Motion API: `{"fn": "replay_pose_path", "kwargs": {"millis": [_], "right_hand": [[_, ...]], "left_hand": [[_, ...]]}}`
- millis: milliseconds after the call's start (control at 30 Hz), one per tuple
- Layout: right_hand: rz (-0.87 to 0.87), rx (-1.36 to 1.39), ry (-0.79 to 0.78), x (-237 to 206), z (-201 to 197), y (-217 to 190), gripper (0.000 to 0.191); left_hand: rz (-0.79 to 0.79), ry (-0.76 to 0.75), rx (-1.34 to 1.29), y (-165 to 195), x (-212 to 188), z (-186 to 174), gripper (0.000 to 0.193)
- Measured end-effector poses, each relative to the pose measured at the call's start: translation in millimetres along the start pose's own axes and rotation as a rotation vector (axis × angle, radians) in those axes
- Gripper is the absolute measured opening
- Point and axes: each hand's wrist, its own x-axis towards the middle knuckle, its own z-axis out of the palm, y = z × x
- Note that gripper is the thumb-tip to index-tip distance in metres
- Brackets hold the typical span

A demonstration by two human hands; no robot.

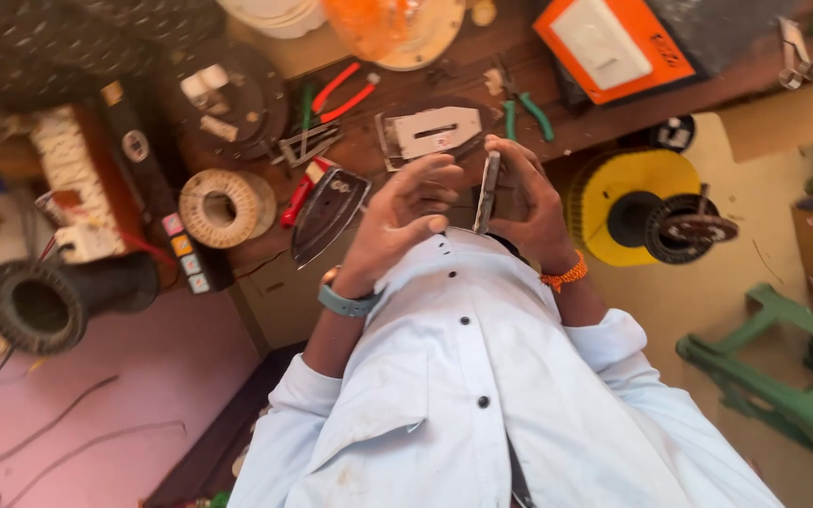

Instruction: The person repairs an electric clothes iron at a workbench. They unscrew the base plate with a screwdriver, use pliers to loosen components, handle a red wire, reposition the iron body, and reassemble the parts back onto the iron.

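My left hand [405, 209], with a teal watch on its wrist, and my right hand [531, 205], with an orange thread at the wrist, meet in front of my white shirt. Together they hold a thin flat metal plate [487, 192], seen edge-on and upright between the fingers. Just beyond the hands a silver iron plate with a slot [433, 132] lies on the wooden bench [557, 122]. A dark iron soleplate [329, 213] lies near the bench's edge, left of my left hand.
Red-handled pliers [342, 94] and green-handled pliers [525, 109] lie on the bench. An orange and white box [613, 42] is at the back right. A coil of pale wire [224, 207], a black ribbed tube [49, 301], a yellow spool [628, 202] and a green plastic stool [792, 376] surround me.
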Motion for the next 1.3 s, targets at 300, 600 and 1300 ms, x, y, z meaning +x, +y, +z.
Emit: {"fn": "replay_pose_path", "kwargs": {"millis": [300, 600, 1300], "right_hand": [[-0.193, -0.399, 0.064, 5, 23, 7, 0.086], [-0.278, -0.520, 0.081, 1, 30, 14, 0.087], [-0.058, 1.667, -0.106, -41, -34, 94, 0.112]], "left_hand": [[-0.056, 0.284, 0.104, 1, -8, 18, 0.064], [-0.061, 0.382, 0.396, -1, -11, 18, 0.030], [0.251, 0.534, -0.498, -13, -29, -33, 0.010]]}}
